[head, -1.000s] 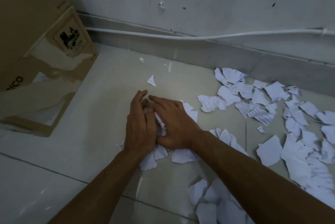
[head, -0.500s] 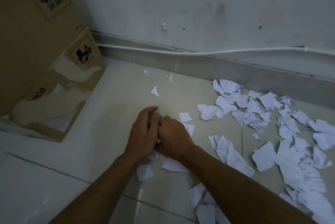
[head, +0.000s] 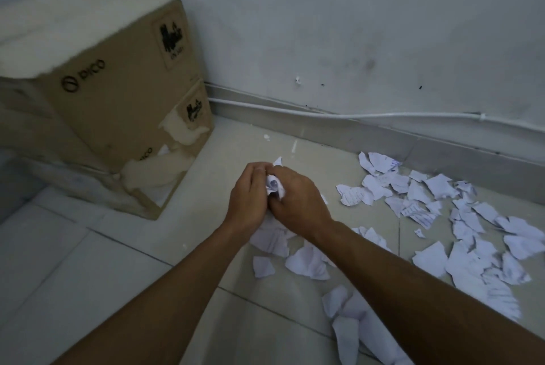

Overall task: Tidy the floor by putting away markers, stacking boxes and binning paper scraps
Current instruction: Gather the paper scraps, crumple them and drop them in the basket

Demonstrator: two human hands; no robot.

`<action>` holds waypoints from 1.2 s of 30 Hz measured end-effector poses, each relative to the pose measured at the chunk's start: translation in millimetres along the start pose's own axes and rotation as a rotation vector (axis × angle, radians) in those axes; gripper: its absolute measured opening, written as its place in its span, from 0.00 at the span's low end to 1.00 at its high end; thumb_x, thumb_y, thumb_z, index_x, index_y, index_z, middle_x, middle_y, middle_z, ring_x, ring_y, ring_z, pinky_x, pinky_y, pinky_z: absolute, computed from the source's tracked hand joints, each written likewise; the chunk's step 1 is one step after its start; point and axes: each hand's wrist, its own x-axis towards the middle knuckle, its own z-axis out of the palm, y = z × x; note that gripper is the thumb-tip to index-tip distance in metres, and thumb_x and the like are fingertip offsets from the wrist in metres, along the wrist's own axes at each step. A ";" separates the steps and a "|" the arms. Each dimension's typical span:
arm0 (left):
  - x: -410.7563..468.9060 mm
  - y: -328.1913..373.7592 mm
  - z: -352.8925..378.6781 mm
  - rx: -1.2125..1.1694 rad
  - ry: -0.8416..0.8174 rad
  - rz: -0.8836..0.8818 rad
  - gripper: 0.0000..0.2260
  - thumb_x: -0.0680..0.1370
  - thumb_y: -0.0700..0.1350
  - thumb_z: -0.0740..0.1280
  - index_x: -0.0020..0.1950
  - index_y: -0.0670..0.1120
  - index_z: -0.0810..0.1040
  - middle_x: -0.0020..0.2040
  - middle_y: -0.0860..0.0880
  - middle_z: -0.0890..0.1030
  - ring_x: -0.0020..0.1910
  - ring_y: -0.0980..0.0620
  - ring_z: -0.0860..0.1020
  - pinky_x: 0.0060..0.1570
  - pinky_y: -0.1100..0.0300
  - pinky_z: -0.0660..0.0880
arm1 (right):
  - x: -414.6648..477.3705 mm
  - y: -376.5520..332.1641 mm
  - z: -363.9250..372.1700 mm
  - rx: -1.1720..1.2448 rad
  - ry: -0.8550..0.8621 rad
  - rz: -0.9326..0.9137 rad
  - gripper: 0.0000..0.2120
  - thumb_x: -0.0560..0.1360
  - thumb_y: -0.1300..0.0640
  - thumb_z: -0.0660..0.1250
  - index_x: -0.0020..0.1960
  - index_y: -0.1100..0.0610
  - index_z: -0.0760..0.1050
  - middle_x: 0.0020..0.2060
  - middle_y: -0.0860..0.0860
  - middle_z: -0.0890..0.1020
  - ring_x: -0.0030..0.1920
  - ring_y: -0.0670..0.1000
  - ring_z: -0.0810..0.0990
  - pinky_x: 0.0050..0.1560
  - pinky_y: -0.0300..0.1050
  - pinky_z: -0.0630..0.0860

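Holding: we are cupping a crumpled paper wad (head: 275, 186) between left hand (head: 249, 198) and right hand (head: 298, 202), fingers curled around it.
Scraps (head: 460, 232): lying scattered at three o'clock.
Boxes (head: 118, 105): sitting stacked at ten o'clock.

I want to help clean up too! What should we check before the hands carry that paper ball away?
1. Paper wad held between left hand and right hand: ok.
2. Bits hanging loose under the hands: cannot tell.
3. Bin in sight for dropping it: not ok, none visible.
4. Floor scraps all picked up: not ok, many remain on the right.
5. Cardboard boxes stacked by the wall: ok.
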 end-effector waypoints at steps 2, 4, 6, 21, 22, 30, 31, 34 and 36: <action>-7.6 14.0 -14.8 -0.052 0.035 -0.046 0.14 0.82 0.49 0.55 0.52 0.53 0.80 0.50 0.51 0.84 0.52 0.50 0.81 0.57 0.45 0.79 | 7.2 -20.5 -1.8 0.002 -0.003 -0.042 0.12 0.72 0.57 0.60 0.49 0.60 0.80 0.42 0.54 0.84 0.42 0.53 0.81 0.46 0.38 0.72; -15.8 24.3 -31.6 -0.068 0.050 -0.081 0.13 0.81 0.47 0.56 0.52 0.49 0.80 0.51 0.47 0.84 0.52 0.47 0.82 0.55 0.46 0.80 | 13.5 -39.1 -1.1 -0.018 -0.032 -0.085 0.14 0.72 0.52 0.57 0.46 0.58 0.79 0.40 0.52 0.82 0.41 0.52 0.79 0.45 0.39 0.70; -26.2 31.7 -52.4 -0.061 0.056 -0.079 0.13 0.81 0.47 0.56 0.49 0.46 0.79 0.51 0.43 0.84 0.48 0.47 0.82 0.46 0.52 0.80 | 19.4 -60.0 0.3 -0.015 -0.046 -0.141 0.13 0.72 0.51 0.56 0.43 0.57 0.77 0.38 0.51 0.80 0.40 0.52 0.79 0.43 0.44 0.73; -129.6 75.0 -236.3 -0.043 0.441 0.042 0.15 0.80 0.48 0.53 0.45 0.42 0.77 0.51 0.38 0.82 0.49 0.40 0.80 0.50 0.44 0.78 | 44.2 -254.3 73.2 0.175 -0.090 -0.535 0.11 0.70 0.55 0.57 0.34 0.59 0.72 0.30 0.52 0.76 0.31 0.54 0.75 0.32 0.52 0.74; -144.9 74.7 -258.4 -0.053 0.508 0.049 0.15 0.79 0.48 0.53 0.45 0.43 0.77 0.51 0.38 0.82 0.51 0.39 0.80 0.53 0.43 0.78 | 39.5 -279.0 84.0 0.214 -0.112 -0.584 0.10 0.70 0.56 0.58 0.34 0.60 0.72 0.30 0.53 0.76 0.31 0.54 0.75 0.32 0.51 0.73; -220.3 94.3 -356.1 -0.075 0.850 0.094 0.13 0.80 0.48 0.55 0.42 0.48 0.76 0.51 0.38 0.82 0.54 0.36 0.79 0.57 0.37 0.76 | 23.5 -412.0 118.9 0.337 -0.180 -0.772 0.11 0.72 0.58 0.58 0.37 0.62 0.75 0.33 0.59 0.80 0.34 0.59 0.79 0.39 0.46 0.70; -232.3 95.7 -370.4 -0.090 0.883 0.107 0.13 0.81 0.48 0.55 0.45 0.48 0.77 0.51 0.40 0.82 0.54 0.38 0.80 0.57 0.40 0.76 | 20.4 -430.7 123.7 0.351 -0.198 -0.780 0.09 0.72 0.59 0.59 0.38 0.62 0.76 0.34 0.59 0.80 0.35 0.59 0.78 0.40 0.45 0.70; -265.8 99.9 -409.8 -0.059 0.971 0.154 0.14 0.82 0.49 0.54 0.48 0.49 0.78 0.48 0.48 0.81 0.51 0.47 0.79 0.50 0.53 0.75 | 9.1 -479.9 138.6 0.385 -0.206 -0.829 0.05 0.71 0.64 0.63 0.39 0.61 0.76 0.36 0.59 0.81 0.37 0.57 0.79 0.42 0.45 0.73; -283.1 104.4 -433.1 -0.038 1.006 0.177 0.14 0.82 0.48 0.54 0.47 0.47 0.77 0.50 0.46 0.81 0.52 0.47 0.79 0.50 0.53 0.74 | 2.2 -509.2 144.9 0.443 -0.191 -0.827 0.06 0.71 0.63 0.63 0.39 0.54 0.72 0.35 0.56 0.80 0.36 0.56 0.78 0.39 0.48 0.75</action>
